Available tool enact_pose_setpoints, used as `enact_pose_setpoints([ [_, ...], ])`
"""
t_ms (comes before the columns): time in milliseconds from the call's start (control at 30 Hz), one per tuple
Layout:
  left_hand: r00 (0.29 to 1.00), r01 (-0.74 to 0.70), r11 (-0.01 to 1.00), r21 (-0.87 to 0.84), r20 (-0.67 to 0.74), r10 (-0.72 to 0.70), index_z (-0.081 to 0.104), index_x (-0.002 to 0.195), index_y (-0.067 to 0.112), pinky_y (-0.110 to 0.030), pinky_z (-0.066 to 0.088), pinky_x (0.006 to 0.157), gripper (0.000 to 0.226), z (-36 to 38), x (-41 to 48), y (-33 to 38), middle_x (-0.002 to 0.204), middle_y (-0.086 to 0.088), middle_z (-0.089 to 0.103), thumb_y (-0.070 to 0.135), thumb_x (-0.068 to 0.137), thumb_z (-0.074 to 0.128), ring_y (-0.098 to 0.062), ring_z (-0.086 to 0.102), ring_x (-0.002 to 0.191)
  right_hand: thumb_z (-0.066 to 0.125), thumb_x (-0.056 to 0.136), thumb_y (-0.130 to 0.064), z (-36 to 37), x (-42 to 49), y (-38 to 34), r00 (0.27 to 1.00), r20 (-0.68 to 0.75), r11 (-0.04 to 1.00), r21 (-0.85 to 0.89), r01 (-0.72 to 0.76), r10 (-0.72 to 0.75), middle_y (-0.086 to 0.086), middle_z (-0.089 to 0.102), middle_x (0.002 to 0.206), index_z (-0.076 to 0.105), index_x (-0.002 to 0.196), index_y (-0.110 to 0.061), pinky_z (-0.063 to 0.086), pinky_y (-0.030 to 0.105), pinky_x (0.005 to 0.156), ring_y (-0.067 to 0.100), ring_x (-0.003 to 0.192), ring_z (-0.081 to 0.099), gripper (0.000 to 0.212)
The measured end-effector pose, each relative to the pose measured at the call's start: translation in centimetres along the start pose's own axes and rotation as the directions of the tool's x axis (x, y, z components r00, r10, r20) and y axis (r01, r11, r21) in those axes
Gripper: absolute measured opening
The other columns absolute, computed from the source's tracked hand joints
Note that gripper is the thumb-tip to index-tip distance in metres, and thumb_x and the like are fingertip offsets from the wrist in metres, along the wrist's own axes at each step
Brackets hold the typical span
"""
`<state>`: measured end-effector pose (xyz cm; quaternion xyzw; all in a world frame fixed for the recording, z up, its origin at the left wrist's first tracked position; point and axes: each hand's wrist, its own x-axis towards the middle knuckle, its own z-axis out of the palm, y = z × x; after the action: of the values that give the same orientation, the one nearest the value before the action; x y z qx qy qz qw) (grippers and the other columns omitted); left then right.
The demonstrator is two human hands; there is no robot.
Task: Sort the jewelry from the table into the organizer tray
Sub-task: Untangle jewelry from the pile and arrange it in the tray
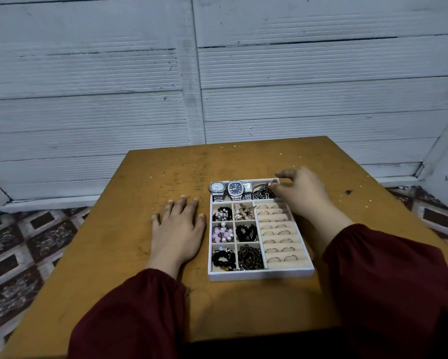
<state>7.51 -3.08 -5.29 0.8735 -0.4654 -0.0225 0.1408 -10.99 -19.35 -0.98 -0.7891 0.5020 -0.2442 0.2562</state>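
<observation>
Nearest, the left hand point(177, 231) lies flat on the table point(165, 172) with its fingers spread, just beside the left wall of the organizer tray point(261, 276) and holding nothing. All the jewelry I can make out sits inside the tray. The small near compartments hold beaded bracelets point(224, 257), which are probably light, limp and apt to roll, so they are best lifted by pinching the strand. To their right, thin rings point(280, 240) stand in padded slots. They are likely slippery and need a fingertip pinch on the band.

In the far row lie two metal watches point(235, 189), likely the heaviest pieces. The stiff case gives a safer hold than the loose strap. In the far right compartment is a tangle of thin metal pieces point(262, 193) that is prone to snagging. The right hand point(304, 196) hovers there with curled fingers, its tips at the tangle. I cannot tell whether it pinches anything.
</observation>
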Motion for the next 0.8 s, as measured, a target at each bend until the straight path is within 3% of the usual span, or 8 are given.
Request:
enact_pose_setpoints([
  [67,1.0,0.003,1.0,-0.013,-0.011,-0.003,0.026,0.148,0.032,-0.049,0.006,0.117,0.052,-0.1,-0.2,0.1,0.158,0.005,0.019,0.047,0.099,0.026,-0.019,0.011,0.146,0.066,0.086,-0.034,-1.0,-0.9,-0.1,0.999,0.036,0.997,0.073,0.018,-0.021,0.004,0.068,0.113,0.06,0.124,-0.025,0.045,0.039,0.099,0.013,0.096,0.068,0.039],
  [133,1.0,0.009,0.999,-0.031,-0.028,-0.009,0.032,0.146,0.03,-0.049,0.008,0.116,0.049,-0.2,-0.3,0.3,0.156,0.004,0.024,0.045,0.099,0.028,-0.02,0.015,0.145,0.065,0.088,-0.028,-1.7,-1.7,0.2,0.999,0.03,0.993,0.112,0.04,-0.044,0.003,0.059,0.124,0.057,0.128,-0.02,0.047,0.026,0.082,0.009,0.095,0.063,0.042],
  [200,0.998,0.006,0.998,-0.064,-0.059,-0.01,0.041,0.141,0.028,-0.049,0.012,0.115,0.045,-0.4,-0.5,0.5,0.152,0.002,0.034,0.042,0.099,0.032,-0.02,0.023,0.143,0.065,0.089,-0.026,-2.2,-2.8,0.5,0.999,0.013,0.984,0.176,0.027,-0.03,0.002,0.055,0.127,0.056,0.13,-0.017,0.049,0.028,0.075,0.005,0.085,0.057,0.043],
  [333,0.986,0.012,0.989,-0.15,-0.161,-0.037,0.054,0.128,0.021,-0.04,0.029,0.105,0.036,-1.0,-1.6,1.1,0.133,-0.001,0.056,0.034,0.099,0.037,-0.021,0.048,0.125,0.062,0.09,-0.028,-2.1,-5.2,1.1,0.996,0.034,0.958,0.273,-0.092,0.086,0.005,0.057,0.122,0.047,0.137,-0.012,0.046,0.036,0.093,0.021,0.107,0.057,0.052],
  [433,0.981,0.064,0.953,-0.295,-0.156,-0.114,0.055,0.129,0.018,-0.041,0.035,0.105,0.037,-1.4,-2.7,2.1,0.129,-0.004,0.06,0.032,0.099,0.038,-0.023,0.052,0.12,0.058,0.091,-0.032,-1.0,-7.4,1.2,0.984,0.12,0.871,0.46,-0.173,0.132,0.001,0.058,0.113,0.034,0.145,-0.016,0.053,0.049,0.088,0.026,0.1,0.063,0.061],
  [533,0.988,0.06,0.86,-0.507,-0.095,-0.124,0.054,0.131,0.016,-0.046,0.037,0.105,0.041,-1.2,-3.9,3.5,0.129,-0.007,0.06,0.036,0.1,0.037,-0.026,0.053,0.118,0.051,0.09,-0.048,-0.3,-9.2,0.7,0.984,0.161,0.878,0.459,-0.139,0.072,-0.001,0.059,0.121,0.031,0.146,-0.021,0.05,0.048,0.093,0.025,0.108,0.061,0.065],
  [633,0.99,0.082,0.742,-0.665,-0.033,-0.14,0.048,0.136,0.014,-0.03,0.034,0.103,0.045,-1.4,-5.3,5.3,0.135,-0.007,0.055,0.039,0.101,0.035,-0.025,0.049,0.123,0.042,0.069,-0.076,0.5,-10.0,0.6,0.986,0.168,0.887,0.452,-0.093,0.018,0.008,0.055,0.135,0.035,0.142,-0.023,0.043,0.052,0.102,0.029,0.124,0.052,0.09],
  [800,0.988,0.107,0.667,-0.737,0.005,-0.152,0.04,0.141,0.007,-0.026,0.025,0.104,0.048,-1.9,-6.6,7.7,0.147,-0.01,0.041,0.034,0.102,0.032,-0.02,0.035,0.135,0.043,0.075,-0.07,1.3,-10.4,0.4,0.991,0.132,0.86,0.505,-0.079,0.014,0.01,0.055,0.132,0.032,0.142,-0.02,0.042,0.052,0.102,0.028,0.123,0.051,0.084],
])
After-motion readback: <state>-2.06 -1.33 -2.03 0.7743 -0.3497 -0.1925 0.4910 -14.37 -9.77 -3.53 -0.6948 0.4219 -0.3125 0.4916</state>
